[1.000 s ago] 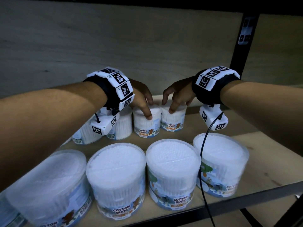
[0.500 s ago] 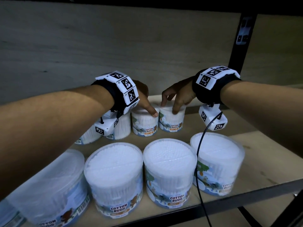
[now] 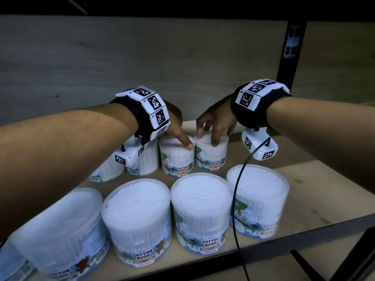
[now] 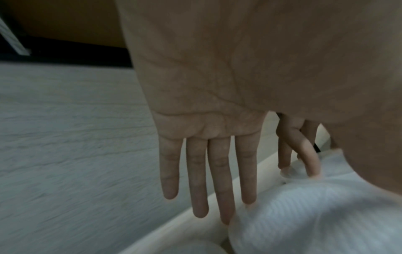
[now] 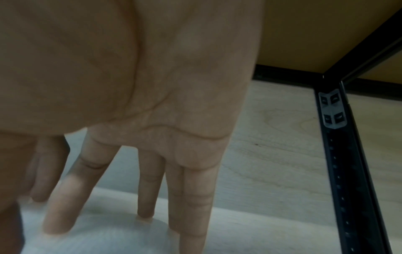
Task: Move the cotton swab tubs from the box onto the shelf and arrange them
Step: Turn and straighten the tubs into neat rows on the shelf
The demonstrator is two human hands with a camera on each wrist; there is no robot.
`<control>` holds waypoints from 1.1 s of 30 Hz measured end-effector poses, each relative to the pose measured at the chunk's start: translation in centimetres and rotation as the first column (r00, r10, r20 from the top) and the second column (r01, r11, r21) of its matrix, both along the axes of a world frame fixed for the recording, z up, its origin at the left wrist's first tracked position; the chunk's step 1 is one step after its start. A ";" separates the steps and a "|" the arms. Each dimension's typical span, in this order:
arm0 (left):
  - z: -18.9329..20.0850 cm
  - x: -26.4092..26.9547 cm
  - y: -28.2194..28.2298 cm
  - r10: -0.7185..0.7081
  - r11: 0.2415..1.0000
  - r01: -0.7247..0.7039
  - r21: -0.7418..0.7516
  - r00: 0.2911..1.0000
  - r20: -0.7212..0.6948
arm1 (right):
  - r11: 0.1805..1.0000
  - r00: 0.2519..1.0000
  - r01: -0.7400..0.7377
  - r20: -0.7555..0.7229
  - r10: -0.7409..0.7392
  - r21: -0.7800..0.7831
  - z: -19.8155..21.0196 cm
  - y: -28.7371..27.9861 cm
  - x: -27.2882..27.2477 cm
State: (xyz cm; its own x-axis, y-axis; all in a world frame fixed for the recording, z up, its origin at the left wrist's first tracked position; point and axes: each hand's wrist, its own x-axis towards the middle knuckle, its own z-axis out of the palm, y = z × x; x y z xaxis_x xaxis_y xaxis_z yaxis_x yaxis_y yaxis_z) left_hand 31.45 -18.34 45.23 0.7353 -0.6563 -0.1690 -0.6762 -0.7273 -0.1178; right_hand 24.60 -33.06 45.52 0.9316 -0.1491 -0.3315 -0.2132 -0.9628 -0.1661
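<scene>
Wooden shelf: 2 rows of tubs. Left hand flat, fingers straight, on back tub; right hand fingertips curled round neighbouring tub rim. Likely light, stiff, smooth plastic; grasp rim.

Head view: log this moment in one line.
left hand touching back-row tub | right hand gripping neighbouring tub | shelf
</scene>
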 end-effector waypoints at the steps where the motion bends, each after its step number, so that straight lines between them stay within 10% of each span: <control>1: 0.1 -0.2 -0.1 -0.008 1.000 0.008 0.008 1.000 -0.003 | 1.000 1.000 -0.003 -0.012 0.002 0.000 0.1 0.0 -0.2; 33: 1.3 -5.5 2.2 -0.124 0.987 0.118 0.112 0.991 0.043 | 1.000 0.997 -0.024 -0.076 0.025 0.014 0.8 1.7 -7.1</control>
State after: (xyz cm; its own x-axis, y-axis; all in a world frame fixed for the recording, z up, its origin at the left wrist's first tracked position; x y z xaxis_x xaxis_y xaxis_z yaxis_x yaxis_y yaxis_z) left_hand 26.00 -16.16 46.49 0.6610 -0.7207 -0.2093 -0.7497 -0.6215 -0.2275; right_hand 17.46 -31.36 46.33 0.9067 -0.1221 -0.4037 -0.2025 -0.9656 -0.1629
